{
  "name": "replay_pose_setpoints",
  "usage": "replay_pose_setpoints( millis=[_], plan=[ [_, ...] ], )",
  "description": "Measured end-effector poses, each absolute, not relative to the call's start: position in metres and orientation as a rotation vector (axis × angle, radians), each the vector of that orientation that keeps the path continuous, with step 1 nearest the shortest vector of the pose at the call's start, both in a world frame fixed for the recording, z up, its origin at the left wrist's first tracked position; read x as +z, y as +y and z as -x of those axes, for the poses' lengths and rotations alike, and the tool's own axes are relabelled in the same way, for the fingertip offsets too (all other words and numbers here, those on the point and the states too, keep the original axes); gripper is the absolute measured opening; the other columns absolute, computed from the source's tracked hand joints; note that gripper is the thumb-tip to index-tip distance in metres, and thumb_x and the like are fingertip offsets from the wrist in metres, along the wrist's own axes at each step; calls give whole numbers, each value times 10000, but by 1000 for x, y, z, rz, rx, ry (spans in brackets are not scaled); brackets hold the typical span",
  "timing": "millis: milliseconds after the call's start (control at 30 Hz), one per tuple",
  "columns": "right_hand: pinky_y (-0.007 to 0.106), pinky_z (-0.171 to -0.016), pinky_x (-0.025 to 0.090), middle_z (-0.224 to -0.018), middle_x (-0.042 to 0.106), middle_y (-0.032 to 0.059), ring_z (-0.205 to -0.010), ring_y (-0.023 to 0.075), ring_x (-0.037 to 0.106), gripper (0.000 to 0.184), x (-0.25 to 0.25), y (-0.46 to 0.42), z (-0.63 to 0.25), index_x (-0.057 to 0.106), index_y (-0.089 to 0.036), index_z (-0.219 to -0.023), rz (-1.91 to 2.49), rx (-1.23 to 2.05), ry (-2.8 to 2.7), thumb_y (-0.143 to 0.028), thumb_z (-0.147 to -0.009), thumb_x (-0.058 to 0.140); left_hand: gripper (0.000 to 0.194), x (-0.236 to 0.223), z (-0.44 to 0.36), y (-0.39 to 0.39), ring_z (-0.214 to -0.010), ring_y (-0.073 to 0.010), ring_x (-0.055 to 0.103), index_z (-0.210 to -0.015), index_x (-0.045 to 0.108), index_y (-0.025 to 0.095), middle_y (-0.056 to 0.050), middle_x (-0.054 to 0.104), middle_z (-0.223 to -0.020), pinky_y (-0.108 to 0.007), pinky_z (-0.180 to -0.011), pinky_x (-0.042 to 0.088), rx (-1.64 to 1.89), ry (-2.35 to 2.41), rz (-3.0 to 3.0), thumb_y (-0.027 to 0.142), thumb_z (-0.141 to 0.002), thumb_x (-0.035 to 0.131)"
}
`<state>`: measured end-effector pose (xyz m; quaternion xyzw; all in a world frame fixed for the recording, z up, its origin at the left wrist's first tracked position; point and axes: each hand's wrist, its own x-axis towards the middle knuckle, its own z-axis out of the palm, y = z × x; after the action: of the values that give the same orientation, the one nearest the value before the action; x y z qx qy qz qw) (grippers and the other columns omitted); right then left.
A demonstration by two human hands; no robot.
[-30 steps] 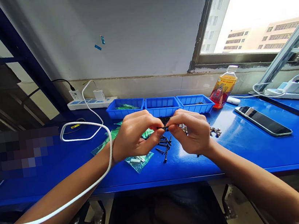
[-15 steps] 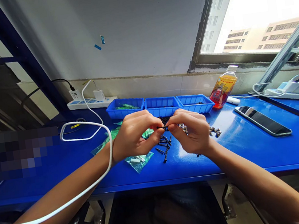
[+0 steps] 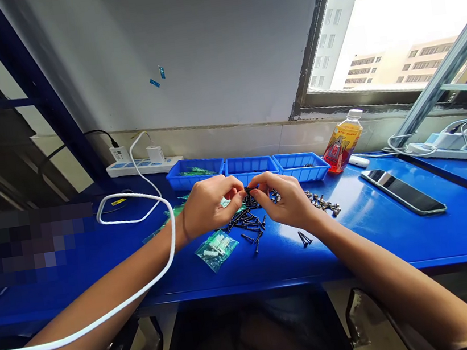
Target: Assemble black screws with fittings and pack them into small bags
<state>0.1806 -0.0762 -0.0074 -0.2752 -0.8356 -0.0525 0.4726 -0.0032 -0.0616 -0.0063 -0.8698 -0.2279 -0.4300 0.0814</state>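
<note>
My left hand (image 3: 207,206) and my right hand (image 3: 285,198) meet fingertip to fingertip above the blue table. Both are closed in a pinch on a small dark piece that looks like a black screw, mostly covered by the fingers. Below them lies a loose pile of black screws (image 3: 245,219). A clear greenish bag with white plugs (image 3: 216,250) rests beside the pile, below my left hand. Under my right wrist sit a few separate black screws (image 3: 305,239). Small silver metal fasteners (image 3: 327,205) are heaped right of that hand.
Three blue bins (image 3: 253,165) line the wall, the left one holding green packets (image 3: 196,172). A bottle (image 3: 343,142) and a phone (image 3: 403,191) stand and lie to the right. A white cable (image 3: 170,229) loops across my left forearm. A power strip (image 3: 144,166) sits behind.
Both hands have shifted a little left and the pinch is still together. More of the black screws and silver fasteners now show around them. The camera view has tilted slightly.
</note>
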Motion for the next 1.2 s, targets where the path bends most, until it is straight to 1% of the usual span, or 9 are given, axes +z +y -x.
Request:
replay_pose_setpoints(
  millis=[267,467,667,733,900,967,1100,1200],
  plan=[
    [188,-549,406,-566,557,-35,-525,79,517,96,-7,-76,-181,579,-182,-815,744,-83,-2097,-183,-828,485,189,-4,2,-65,-582,-114,573,-770,587,163,-2,622,-638,-217,-566,427,-1210,-820,2690,265,-851,450],
    [193,-535,378,-563,554,-25,-522,83,496,142,-8,-73,-183,563,-183,-741,844,-60,-2088,-219,-839,466,148,-7,1,-63,-606,-120,575,-886,562,158,1,612,-677,-219,-563,438,-1209,-903,2722,279,-820,509],
    [197,-528,365,-576,561,-14,-528,85,489,168,-9,-71,-182,553,-176,-715,870,-25,-2086,-235,-842,459,73,-6,0,-63,-613,-117,561,-803,539,170,7,601,-665,-224,-585,436,-1223,-907,2697,234,-810,504],
    [196,-528,363,-580,560,-15,-525,83,484,162,-10,-71,-182,555,-175,-726,869,-3,-2096,-234,-840,457,81,-6,0,-63,-617,-120,561,-789,541,171,5,603,-662,-228,-591,435,-1208,-920,2696,231,-814,492],
    [199,-552,377,-574,536,-38,-521,83,474,101,-10,-73,-182,563,-182,-862,902,61,-2145,-230,-817,487,113,-7,0,-62,-613,-122,557,-779,554,173,3,604,-661,-230,-588,424,-1179,-940,2687,234,-823,470],
    [200,-552,375,-586,540,-37,-526,84,473,100,-9,-73,-182,559,-187,-873,900,71,-2160,-213,-813,483,124,-7,0,-61,-611,-123,557,-781,559,170,1,604,-662,-231,-587,420,-1175,-928,2685,233,-828,463],
    [194,-543,369,-585,539,-34,-532,84,477,87,-10,-73,-182,552,-189,-810,886,52,-2141,-198,-818,465,144,-7,0,-62,-631,-129,568,-792,569,170,-3,610,-675,-234,-596,425,-1152,-963,2712,243,-838,454],
    [188,-531,363,-567,529,-33,-524,81,473,108,-11,-71,-182,543,-184,-752,880,26,-2104,-213,-824,467,161,-7,-1,-63,-646,-137,574,-834,586,170,-4,616,-684,-243,-608,430,-1118,-983,2745,254,-847,449]
  ],
)
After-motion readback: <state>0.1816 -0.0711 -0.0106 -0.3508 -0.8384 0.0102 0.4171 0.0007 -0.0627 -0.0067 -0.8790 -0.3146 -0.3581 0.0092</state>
